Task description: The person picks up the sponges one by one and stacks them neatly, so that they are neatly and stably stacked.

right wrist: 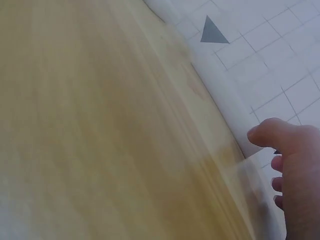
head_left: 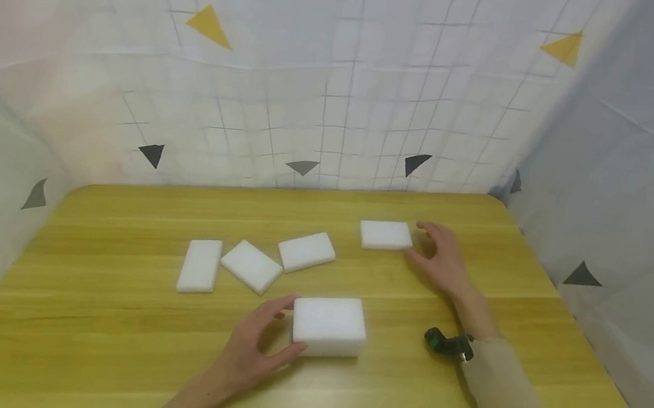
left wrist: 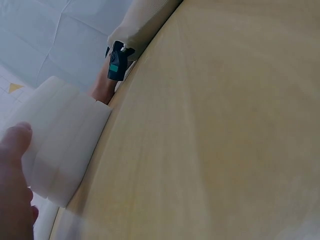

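Left hand (head_left: pixel 248 352) clamps thumb and fingers on the stack of white sponges (head_left: pixel 329 325) near the desk's (head_left: pixel 98 339) front edge; it looks two or three high. Right hand (head_left: pixel 443 255), fingers apart and loose, touches a single sponge (head_left: pixel 386 234) toward the back edge. Three flat sponges (head_left: pixel 251 264) remain unstacked mid-desk; no labels or writing visible.

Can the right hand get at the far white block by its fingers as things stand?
Probably yes. The right hand lies open on the table just right of the far white block, fingers curved toward its edge, with bare wood between them.
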The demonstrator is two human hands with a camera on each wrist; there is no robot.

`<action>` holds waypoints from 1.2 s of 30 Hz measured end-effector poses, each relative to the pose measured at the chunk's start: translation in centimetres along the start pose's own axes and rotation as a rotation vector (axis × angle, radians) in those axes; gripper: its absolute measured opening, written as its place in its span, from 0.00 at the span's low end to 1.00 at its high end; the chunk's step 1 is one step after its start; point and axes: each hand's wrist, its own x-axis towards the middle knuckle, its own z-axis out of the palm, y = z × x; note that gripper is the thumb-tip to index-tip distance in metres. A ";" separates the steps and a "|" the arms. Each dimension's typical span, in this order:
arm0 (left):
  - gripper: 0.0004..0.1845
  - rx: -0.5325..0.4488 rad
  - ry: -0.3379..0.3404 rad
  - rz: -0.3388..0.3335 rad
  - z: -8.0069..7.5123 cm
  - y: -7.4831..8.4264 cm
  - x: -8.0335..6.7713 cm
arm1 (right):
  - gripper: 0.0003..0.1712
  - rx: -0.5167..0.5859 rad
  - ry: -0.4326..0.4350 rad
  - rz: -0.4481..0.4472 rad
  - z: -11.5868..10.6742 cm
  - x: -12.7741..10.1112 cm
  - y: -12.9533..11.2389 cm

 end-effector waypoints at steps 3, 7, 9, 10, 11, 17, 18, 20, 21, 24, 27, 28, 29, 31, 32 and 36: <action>0.37 -0.001 0.004 0.010 0.0 0.0 0.0 | 0.38 0.018 -0.022 0.010 0.0 0.3 -0.1; 0.37 0.000 0.007 0.015 0.0 0.0 0.0 | 0.41 0.018 -0.057 0.006 0.0 0.5 -0.3; 0.36 0.000 0.009 0.018 0.1 0.0 0.0 | 0.42 -0.005 -0.080 -0.001 0.0 0.5 -0.4; 0.36 0.001 0.011 0.019 0.1 0.1 0.0 | 0.42 -0.017 -0.090 -0.008 0.1 0.5 -0.5; 0.36 0.003 0.012 0.021 0.1 0.1 0.0 | 0.41 -0.027 -0.094 -0.018 0.1 0.4 -0.5; 0.36 0.014 0.017 0.019 0.0 0.1 0.1 | 0.35 -0.047 -0.079 -0.078 0.5 0.4 -0.5; 0.36 0.014 0.016 0.016 0.0 0.1 0.1 | 0.35 -0.044 -0.077 -0.081 0.6 0.4 -0.5; 0.36 0.016 0.016 0.017 0.0 0.0 0.0 | 0.36 -0.037 -0.077 -0.090 0.7 0.4 -0.5; 0.36 0.016 0.013 0.015 0.0 0.0 0.0 | 0.37 -0.035 -0.077 -0.097 0.7 0.4 -0.5; 0.36 0.013 0.008 0.009 0.0 0.0 0.0 | 0.39 -0.026 -0.087 -0.126 0.7 0.4 -0.8; 0.36 0.011 0.006 0.001 0.0 -0.1 -0.1 | 0.38 -0.020 -0.100 -0.142 0.8 0.4 -0.9; 0.36 0.010 0.008 0.002 0.0 -0.1 -0.1 | 0.37 -0.017 -0.101 -0.144 0.8 0.5 -0.9; 0.36 0.009 0.008 0.001 0.0 -0.1 -0.1 | 0.36 -0.015 -0.102 -0.139 0.9 0.5 -0.9; 0.36 0.009 0.010 0.003 0.1 -0.1 -0.1 | 0.35 -0.008 -0.097 -0.129 1.0 0.5 -0.8; 0.36 0.010 0.012 0.005 0.1 -0.1 -0.1 | 0.35 -0.008 -0.095 -0.125 1.0 0.4 -0.8; 0.36 0.014 0.013 0.008 0.1 -0.2 -0.2 | 0.35 0.006 -0.080 -0.131 1.2 0.2 -0.9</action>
